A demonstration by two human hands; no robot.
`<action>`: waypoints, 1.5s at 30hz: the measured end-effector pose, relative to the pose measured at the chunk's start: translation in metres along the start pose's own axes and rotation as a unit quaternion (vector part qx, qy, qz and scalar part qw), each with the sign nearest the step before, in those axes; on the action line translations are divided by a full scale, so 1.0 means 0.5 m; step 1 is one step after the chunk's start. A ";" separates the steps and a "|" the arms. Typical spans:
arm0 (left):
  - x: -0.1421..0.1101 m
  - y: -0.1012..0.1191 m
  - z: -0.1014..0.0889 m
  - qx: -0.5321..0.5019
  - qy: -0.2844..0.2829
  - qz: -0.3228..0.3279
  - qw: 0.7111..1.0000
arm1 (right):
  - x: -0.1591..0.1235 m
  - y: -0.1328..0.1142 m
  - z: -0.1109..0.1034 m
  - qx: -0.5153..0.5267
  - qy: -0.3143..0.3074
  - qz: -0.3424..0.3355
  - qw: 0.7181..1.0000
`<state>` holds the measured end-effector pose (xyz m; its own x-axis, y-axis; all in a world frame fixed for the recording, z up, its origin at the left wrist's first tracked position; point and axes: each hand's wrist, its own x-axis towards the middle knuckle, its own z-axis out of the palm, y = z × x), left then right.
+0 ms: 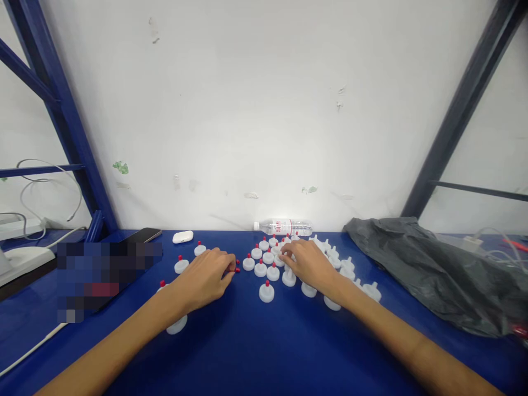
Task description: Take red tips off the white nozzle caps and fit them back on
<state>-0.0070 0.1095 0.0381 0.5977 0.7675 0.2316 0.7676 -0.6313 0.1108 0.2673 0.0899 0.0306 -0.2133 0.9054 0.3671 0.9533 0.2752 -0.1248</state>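
Over the left middle of the blue tabletop, my left hand (208, 278) bends its fingers down beside small red tips (237, 270). Its thumb and fingers are drawn together; what lies between them is hidden. My right hand (308, 264) reaches into a cluster of white nozzle caps, its fingers closed at the top of one white nozzle cap (279, 260). Many caps left of that hand carry red tips, such as the red-tipped cap (267, 292) standing alone in front. Caps to its right, like the plain white cap (372, 291), have bare nozzles.
A clear plastic bottle (284, 226) lies along the wall. Dark grey plastic sheeting (437, 269) covers the right side. On the left are a white earbud case (182, 237), a phone (144, 235) and a white cable (37, 349). More red-tipped caps (181, 265) stand by my left arm.
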 end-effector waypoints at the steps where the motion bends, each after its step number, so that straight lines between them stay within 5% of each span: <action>1: 0.000 0.004 -0.001 -0.007 0.011 -0.005 1.000 | 0.000 0.003 0.004 0.005 -0.002 -0.002 1.000; 7: 0.001 0.019 0.003 -0.065 0.084 0.021 0.994 | -0.003 0.000 -0.005 0.073 0.052 -0.023 0.996; 12: 0.000 0.025 0.014 -0.134 0.187 0.107 0.967 | -0.021 -0.039 -0.007 0.136 0.105 -0.148 0.974; 20: -0.003 0.038 0.040 -0.165 0.226 0.175 0.944 | -0.043 -0.082 0.010 0.144 0.167 -0.235 0.947; 28: -0.010 0.061 0.014 -0.285 0.199 0.063 0.936 | -0.042 -0.077 0.013 0.148 0.205 -0.212 0.944; 39: -0.014 0.074 0.021 -0.329 0.187 0.044 0.925 | -0.041 -0.082 0.012 0.138 0.223 -0.264 0.928; 45: -0.005 0.078 0.000 -0.532 0.103 -0.039 0.840 | -0.045 -0.084 0.004 0.140 0.262 -0.262 0.918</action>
<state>0.0214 0.0830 0.0420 0.4188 0.8449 0.3329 0.0961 -0.4058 0.9089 0.2314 0.0585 0.0259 -0.4247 0.3657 0.8282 0.6412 0.7673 -0.0100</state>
